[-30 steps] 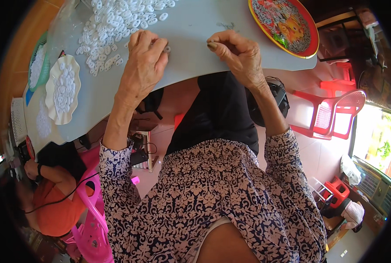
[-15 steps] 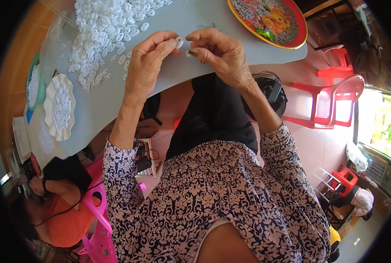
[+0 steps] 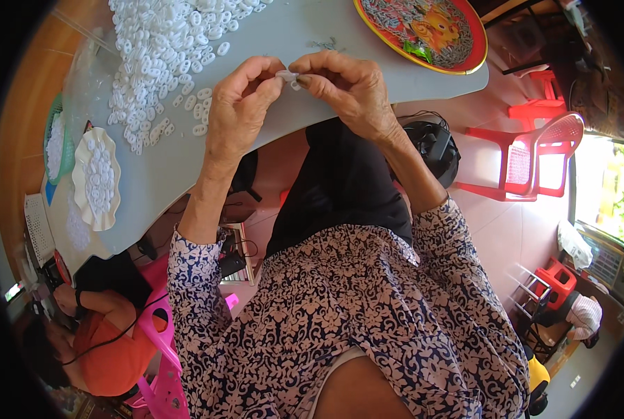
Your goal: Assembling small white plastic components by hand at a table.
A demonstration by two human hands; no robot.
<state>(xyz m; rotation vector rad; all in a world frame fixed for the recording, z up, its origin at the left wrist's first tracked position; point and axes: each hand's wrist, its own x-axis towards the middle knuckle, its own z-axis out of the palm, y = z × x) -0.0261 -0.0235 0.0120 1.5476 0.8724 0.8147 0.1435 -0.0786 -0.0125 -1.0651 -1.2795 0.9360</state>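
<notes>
Two bare hands, the left hand [image 3: 238, 98] and the right hand [image 3: 354, 87], are held fingertip to fingertip above the smooth grey table [image 3: 277, 31], left of the round red tray with a yellow rim [image 3: 477, 49]. A small white plastic piece [image 3: 284, 74] is pinched in the left fingers, on the near left side of the tray. The right fingers are narrowed around a small pale bit [image 3: 296, 86]; its exact shape is covered by the thumb, and whether the two parts are joined cannot be told.

For this close work, the white piece is best gripped by its edges and kept steady by the left fingers, with fine adjustment left to the right. Too hard a pinch could tilt the piece, and the contact point is best left uncovered. Slim grey metal-looking pieces [image 3: 396, 21] are kept in the tray; a heap of white oval pieces with two holes [image 3: 155, 56] is spread well to its left. Drops are best caught by working over the table, left of the tray.
</notes>
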